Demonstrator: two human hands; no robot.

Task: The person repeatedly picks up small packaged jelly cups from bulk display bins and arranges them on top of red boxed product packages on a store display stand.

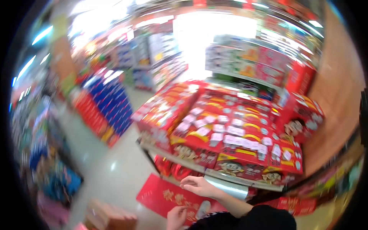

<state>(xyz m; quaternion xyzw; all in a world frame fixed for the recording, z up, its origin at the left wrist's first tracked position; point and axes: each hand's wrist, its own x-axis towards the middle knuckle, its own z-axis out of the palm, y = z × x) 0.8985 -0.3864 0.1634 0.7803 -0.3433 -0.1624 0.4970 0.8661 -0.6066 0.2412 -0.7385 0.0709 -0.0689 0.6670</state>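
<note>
Hanging before the lower edge of a metal-framed stand (144, 147), the right hand (197, 186) is loosely spread with bent fingers, nothing visible in its grip. The left hand (177, 217) is lower, blurred and half-curled; I cannot tell whether it holds anything. Behind both, in view, lies a flat red sheet (149, 195) with gold lettering. A shiny, smooth silvery cylinder (234, 188) shows just beyond the right forearm. Glossy red cartons (241, 165), rectangular and printed with cartoon faces, fill the stand's top, with small pale packs (216, 137) scattered over them.
</note>
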